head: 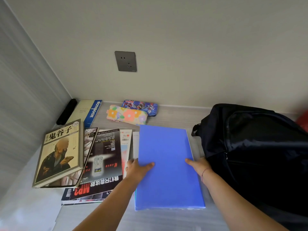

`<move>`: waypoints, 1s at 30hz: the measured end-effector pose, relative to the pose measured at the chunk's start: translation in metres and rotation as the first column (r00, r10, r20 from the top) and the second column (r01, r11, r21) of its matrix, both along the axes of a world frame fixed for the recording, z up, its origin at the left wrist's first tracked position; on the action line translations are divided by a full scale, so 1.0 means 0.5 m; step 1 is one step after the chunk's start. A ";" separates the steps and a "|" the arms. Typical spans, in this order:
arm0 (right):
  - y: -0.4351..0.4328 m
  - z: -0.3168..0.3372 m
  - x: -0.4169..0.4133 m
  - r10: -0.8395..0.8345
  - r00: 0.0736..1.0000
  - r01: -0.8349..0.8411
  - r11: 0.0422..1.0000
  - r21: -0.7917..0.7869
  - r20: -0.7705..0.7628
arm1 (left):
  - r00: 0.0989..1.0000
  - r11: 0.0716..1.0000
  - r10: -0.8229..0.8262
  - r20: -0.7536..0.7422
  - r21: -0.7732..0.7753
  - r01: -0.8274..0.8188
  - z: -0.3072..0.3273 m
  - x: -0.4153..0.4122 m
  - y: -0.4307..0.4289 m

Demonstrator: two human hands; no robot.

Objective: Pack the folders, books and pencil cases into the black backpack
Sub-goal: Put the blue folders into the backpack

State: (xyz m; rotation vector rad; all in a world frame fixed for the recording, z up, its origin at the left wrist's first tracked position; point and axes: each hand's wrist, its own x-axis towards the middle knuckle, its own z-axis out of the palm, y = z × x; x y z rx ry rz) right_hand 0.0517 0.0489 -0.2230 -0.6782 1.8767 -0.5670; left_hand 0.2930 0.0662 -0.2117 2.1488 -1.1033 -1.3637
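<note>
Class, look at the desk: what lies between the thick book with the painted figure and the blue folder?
In the head view, overlapping magazines fill the stretch between the thick book and the blue folder.

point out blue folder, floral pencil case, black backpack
blue folder [168, 164]: head view, middle of its cover
floral pencil case [127, 114]: head view, centre of its patterned side
black backpack [260, 147]: head view, upper fabric panel
</note>
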 end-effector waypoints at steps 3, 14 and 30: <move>-0.001 -0.001 -0.014 -0.036 0.995 0.036 0.999 0.004 0.093 | 0.988 0.998 -0.060 0.141 0.041 0.055 0.015 -0.017 -0.005; 0.023 -0.004 -0.023 0.041 0.961 -0.037 0.999 -0.019 0.274 | 0.790 0.947 0.261 -0.554 0.304 -0.100 0.011 0.001 0.018; -0.013 0.159 -0.034 0.470 0.681 -0.156 0.842 -0.516 0.561 | 0.719 0.959 -0.205 -0.664 -0.282 0.013 0.137 0.109 -0.003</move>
